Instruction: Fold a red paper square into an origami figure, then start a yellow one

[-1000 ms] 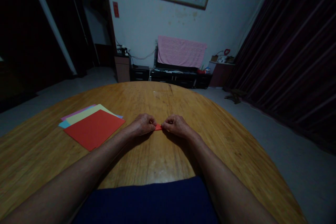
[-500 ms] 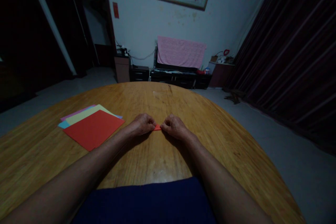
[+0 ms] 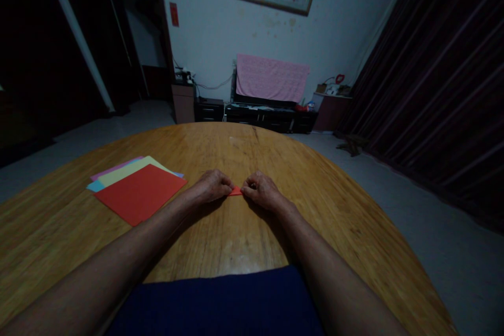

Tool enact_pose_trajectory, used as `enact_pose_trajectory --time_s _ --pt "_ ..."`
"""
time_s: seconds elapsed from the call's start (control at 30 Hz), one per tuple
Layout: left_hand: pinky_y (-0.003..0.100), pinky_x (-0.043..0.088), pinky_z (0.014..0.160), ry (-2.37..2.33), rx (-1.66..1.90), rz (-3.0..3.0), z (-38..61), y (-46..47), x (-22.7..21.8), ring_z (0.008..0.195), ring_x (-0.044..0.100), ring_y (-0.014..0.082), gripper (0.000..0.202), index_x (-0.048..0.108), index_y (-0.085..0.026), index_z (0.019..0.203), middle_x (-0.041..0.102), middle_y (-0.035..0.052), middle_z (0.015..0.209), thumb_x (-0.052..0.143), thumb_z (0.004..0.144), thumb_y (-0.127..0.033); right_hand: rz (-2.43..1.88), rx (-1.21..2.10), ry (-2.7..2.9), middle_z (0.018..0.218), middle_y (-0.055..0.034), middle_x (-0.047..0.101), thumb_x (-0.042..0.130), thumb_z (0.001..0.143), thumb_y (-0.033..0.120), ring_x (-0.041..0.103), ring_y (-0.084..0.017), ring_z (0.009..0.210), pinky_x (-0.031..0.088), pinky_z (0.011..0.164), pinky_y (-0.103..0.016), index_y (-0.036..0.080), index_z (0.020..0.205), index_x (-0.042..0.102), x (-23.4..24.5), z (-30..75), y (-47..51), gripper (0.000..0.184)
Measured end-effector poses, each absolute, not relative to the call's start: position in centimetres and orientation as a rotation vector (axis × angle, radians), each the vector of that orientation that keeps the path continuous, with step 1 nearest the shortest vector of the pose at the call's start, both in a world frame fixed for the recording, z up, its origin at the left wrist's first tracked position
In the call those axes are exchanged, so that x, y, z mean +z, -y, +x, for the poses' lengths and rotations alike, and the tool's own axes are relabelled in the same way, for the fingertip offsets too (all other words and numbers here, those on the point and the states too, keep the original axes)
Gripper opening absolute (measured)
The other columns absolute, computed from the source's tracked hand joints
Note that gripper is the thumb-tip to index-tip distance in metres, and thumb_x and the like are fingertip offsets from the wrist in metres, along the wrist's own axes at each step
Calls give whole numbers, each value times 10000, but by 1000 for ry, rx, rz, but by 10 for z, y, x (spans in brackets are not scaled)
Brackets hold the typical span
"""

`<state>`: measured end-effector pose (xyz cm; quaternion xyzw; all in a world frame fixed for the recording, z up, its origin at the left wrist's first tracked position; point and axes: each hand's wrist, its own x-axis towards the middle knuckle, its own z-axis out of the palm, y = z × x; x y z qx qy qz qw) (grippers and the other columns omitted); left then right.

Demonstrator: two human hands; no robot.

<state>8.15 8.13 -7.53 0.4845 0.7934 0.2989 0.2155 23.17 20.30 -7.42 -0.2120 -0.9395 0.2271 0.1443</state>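
A small folded piece of red paper (image 3: pixel 236 191) lies on the round wooden table (image 3: pixel 244 231), mostly hidden between my hands. My left hand (image 3: pixel 212 187) pinches its left end with curled fingers. My right hand (image 3: pixel 260 189) pinches its right end the same way. Both hands rest on the tabletop, knuckles up, almost touching each other.
A stack of coloured paper sheets (image 3: pixel 136 189), red on top with yellow, blue and purple beneath, lies on the table to the left. Beyond the table are a low TV stand with a pink cloth (image 3: pixel 271 77), a framed picture, and dark curtains on the right.
My right hand has slid slightly left, closing the gap to my left hand, so less red paper shows between them.
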Motion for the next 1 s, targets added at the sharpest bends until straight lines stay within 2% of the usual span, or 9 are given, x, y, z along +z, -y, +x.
enact_pose_trajectory --time_s 0.1,0.27,0.53,0.7,0.87,1.0 --pt "269 341 575 -2200 812 1369 80 -82 -76 627 532 150 199 755 -179 775 643 14 652 587 691 -244 -533 676 2690 892 -50 624 607 830 170 541 -161 887 398 784 -268 174 818 694 -77 231 -203 88" --pt "255 328 561 -2206 724 1440 84 -80 -71 604 502 133 222 749 -158 777 605 4 628 548 711 -224 -436 687 2670 979 -55 626 593 840 142 541 -186 986 396 898 -332 209 892 722 -82 231 -204 154" --pt "264 381 622 -2227 708 1494 86 -78 -71 663 551 149 270 756 -163 872 663 12 710 534 728 -221 -375 668 2660 920 -55 621 603 832 162 562 -185 912 425 855 -327 206 873 746 -85 230 -208 155" --pt "281 409 689 -2308 602 1605 90 -72 -66 706 586 168 295 749 -204 953 698 29 756 523 766 -239 -351 646 2636 906 -44 620 613 819 165 565 -180 897 429 839 -322 223 862 748 -89 228 -211 154" --pt "310 430 759 -2368 499 1696 96 -65 -58 815 621 204 317 732 -237 1020 726 59 888 490 820 -279 -389 638 2638 909 -44 618 604 820 164 561 -174 894 419 843 -315 219 843 745 -88 229 -207 154" --pt "324 444 768 -2405 436 1694 99 -63 -56 857 634 227 323 720 -253 1039 729 70 910 468 846 -307 -494 630 2614 910 -49 616 645 808 256 549 -186 896 412 821 -319 217 805 737 -88 228 -200 99"
